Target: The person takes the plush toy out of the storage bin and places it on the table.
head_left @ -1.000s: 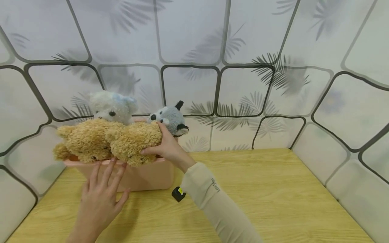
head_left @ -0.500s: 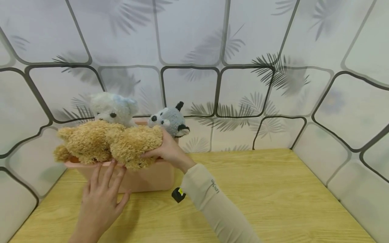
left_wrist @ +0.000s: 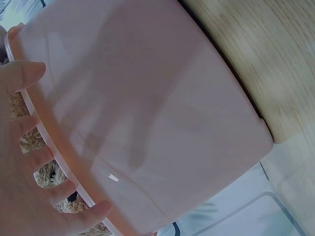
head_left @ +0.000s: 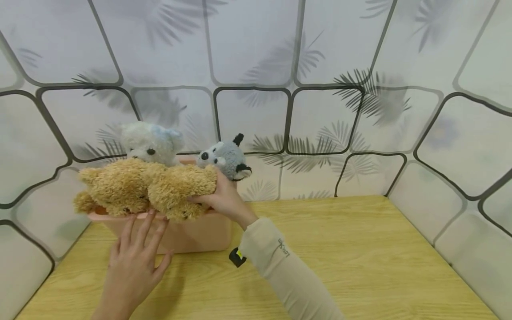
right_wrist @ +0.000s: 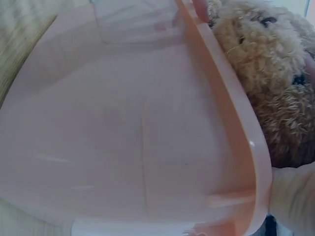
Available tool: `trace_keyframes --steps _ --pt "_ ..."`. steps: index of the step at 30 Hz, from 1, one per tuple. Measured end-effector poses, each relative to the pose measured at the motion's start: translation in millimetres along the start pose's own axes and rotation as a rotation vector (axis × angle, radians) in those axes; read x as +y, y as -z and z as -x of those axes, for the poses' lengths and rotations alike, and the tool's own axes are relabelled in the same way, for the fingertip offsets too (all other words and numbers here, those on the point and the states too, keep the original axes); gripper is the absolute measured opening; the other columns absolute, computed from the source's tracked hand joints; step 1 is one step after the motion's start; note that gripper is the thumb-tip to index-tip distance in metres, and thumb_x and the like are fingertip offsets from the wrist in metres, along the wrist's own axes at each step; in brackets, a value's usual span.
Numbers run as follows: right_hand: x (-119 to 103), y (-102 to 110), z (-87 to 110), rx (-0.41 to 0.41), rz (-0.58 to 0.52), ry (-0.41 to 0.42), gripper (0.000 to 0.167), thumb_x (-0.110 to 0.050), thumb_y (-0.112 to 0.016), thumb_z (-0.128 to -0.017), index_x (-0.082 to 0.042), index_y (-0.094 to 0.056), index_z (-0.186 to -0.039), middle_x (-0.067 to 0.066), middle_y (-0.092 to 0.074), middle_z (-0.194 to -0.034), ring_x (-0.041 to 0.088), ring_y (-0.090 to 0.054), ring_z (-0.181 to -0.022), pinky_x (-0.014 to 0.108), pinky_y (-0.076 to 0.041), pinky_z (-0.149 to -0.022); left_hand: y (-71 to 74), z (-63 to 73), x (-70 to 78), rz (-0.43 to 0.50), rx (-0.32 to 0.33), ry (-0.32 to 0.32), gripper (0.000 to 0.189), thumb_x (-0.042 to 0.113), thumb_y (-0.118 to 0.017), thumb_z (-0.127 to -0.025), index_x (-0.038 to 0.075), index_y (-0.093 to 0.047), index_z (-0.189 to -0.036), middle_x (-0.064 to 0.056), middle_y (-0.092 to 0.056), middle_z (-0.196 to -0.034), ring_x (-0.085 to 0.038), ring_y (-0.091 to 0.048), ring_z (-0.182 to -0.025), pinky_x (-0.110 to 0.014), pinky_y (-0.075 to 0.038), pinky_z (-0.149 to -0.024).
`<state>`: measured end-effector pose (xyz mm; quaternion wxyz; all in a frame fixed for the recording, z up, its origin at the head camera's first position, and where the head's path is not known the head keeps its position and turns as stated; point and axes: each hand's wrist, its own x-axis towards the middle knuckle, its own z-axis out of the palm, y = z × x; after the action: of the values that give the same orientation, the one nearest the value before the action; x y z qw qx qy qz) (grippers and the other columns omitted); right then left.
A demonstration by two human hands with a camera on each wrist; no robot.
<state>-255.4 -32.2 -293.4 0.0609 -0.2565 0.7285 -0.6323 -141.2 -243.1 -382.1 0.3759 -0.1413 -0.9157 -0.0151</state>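
A pink bin (head_left: 200,233) on the wooden table is heaped with soft toys. Two curly tan teddy bears lie side by side at its front: a left teddy bear (head_left: 118,186) and a right teddy bear (head_left: 174,186). My right hand (head_left: 227,198) grips the right bear by its right side, thumb in front; its other fingers are largely hidden. In the right wrist view, that bear's face (right_wrist: 268,49) sits just inside the rim. My left hand (head_left: 134,266) rests straight fingertips on the front rim, below the bears; the left wrist view shows the fingers spread along the rim (left_wrist: 61,160).
Behind the bears, a white plush bear (head_left: 150,142) sits at the back left and a grey plush animal with black ears (head_left: 228,158) leans at the back right. A small black object with a yellow patch (head_left: 238,257) lies before the bin. Patterned walls (head_left: 256,115) enclose the table.
The right bear has sunk slightly, and my right fingers have slid lower behind it, showing more of the grey toy's face. My left hand stays at the rim.
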Motion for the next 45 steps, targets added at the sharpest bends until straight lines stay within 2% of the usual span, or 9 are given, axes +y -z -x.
trace_keyframes --steps 2,4,7,9,18,26,35,39,45 --pt "1 0 0.5 0.015 0.000 -0.014 0.088 -0.014 -0.083 -0.086 -0.018 -0.032 -0.157 0.004 -0.051 -0.148 0.026 -0.068 -0.101 0.038 -0.053 -0.096 0.4 0.6 0.0 -0.002 -0.002 0.000 0.081 0.067 -0.010 -0.102 0.012 -0.051 -0.145 -0.022 -0.042 -0.151 -0.055 -0.034 -0.135 -0.075 -0.045 -0.076" --pt "2 -1 0.8 0.051 0.025 -0.036 0.096 -0.019 -0.083 -0.086 -0.016 -0.024 -0.161 0.007 -0.039 -0.158 0.024 -0.058 -0.124 0.041 -0.045 -0.107 0.4 1.3 0.1 -0.005 -0.001 -0.001 0.081 0.067 -0.010 -0.101 0.013 -0.048 -0.147 -0.022 -0.042 -0.150 -0.055 -0.034 -0.135 -0.075 -0.046 -0.076" --pt "3 -1 0.6 0.089 0.022 -0.053 0.103 -0.022 -0.083 -0.087 -0.014 -0.014 -0.164 0.008 -0.023 -0.166 0.030 -0.043 -0.141 0.048 -0.035 -0.115 0.4 1.9 0.0 -0.005 0.007 -0.004 0.080 0.067 -0.010 -0.102 0.016 -0.044 -0.152 -0.021 -0.043 -0.150 -0.055 -0.035 -0.135 -0.076 -0.046 -0.076" --pt "3 -1 0.3 0.109 0.015 -0.032 0.102 -0.022 -0.082 -0.088 -0.013 -0.015 -0.163 0.007 -0.024 -0.166 0.029 -0.035 -0.146 0.048 -0.035 -0.115 0.4 1.8 0.3 -0.002 0.012 -0.005 0.079 0.067 -0.011 -0.102 0.016 -0.042 -0.153 -0.021 -0.043 -0.150 -0.055 -0.035 -0.135 -0.075 -0.046 -0.076" --pt "9 7 -2.6 0.110 -0.222 0.131 0.054 -0.001 -0.073 -0.092 -0.005 -0.050 -0.141 0.011 -0.061 -0.133 0.026 -0.059 -0.122 0.039 -0.050 -0.102 0.2 -0.5 -0.6 0.005 0.025 -0.008 0.079 0.067 -0.014 -0.102 0.013 -0.051 -0.145 -0.022 -0.044 -0.149 -0.055 -0.035 -0.135 -0.075 -0.045 -0.080" --pt "11 13 -0.9 0.100 -0.336 0.144 0.054 0.004 -0.069 -0.092 -0.004 -0.049 -0.142 0.015 -0.061 -0.134 0.025 -0.061 -0.119 0.035 -0.052 -0.098 -0.1 -0.7 -0.7 0.008 0.023 -0.001 0.079 0.067 -0.013 -0.102 0.013 -0.052 -0.144 -0.023 -0.046 -0.147 -0.055 -0.036 -0.134 -0.075 -0.044 -0.083" --pt "17 18 6.4 0.144 -0.471 0.145 0.048 0.003 -0.064 -0.094 -0.003 -0.049 -0.140 0.012 -0.065 -0.122 0.013 -0.068 -0.091 0.035 -0.056 -0.090 -0.7 -0.8 -0.2 0.010 0.004 0.013 0.082 0.068 -0.011 -0.101 0.012 -0.050 -0.147 -0.020 -0.041 -0.152 -0.054 -0.033 -0.137 -0.076 -0.043 -0.082" --pt "19 18 11.2 0.176 -0.527 0.147 0.048 0.005 -0.063 -0.094 -0.003 -0.048 -0.139 0.010 -0.062 -0.123 0.014 -0.065 -0.093 0.031 -0.057 -0.082 -0.9 -1.0 0.2 0.005 0.018 0.003 0.081 0.067 -0.012 -0.102 0.012 -0.050 -0.146 -0.021 -0.042 -0.151 -0.054 -0.034 -0.136 -0.075 -0.044 -0.080" --pt "24 19 19.4 0.233 -0.662 0.192 0.049 0.007 -0.058 -0.093 -0.005 -0.044 -0.138 0.009 -0.058 -0.120 0.015 -0.063 -0.091 0.025 -0.057 -0.056 -1.2 -0.6 0.2 0.000 0.010 0.002 0.080 0.067 -0.012 -0.102 0.012 -0.048 -0.148 -0.022 -0.042 -0.151 -0.054 -0.033 -0.137 -0.075 -0.045 -0.078"
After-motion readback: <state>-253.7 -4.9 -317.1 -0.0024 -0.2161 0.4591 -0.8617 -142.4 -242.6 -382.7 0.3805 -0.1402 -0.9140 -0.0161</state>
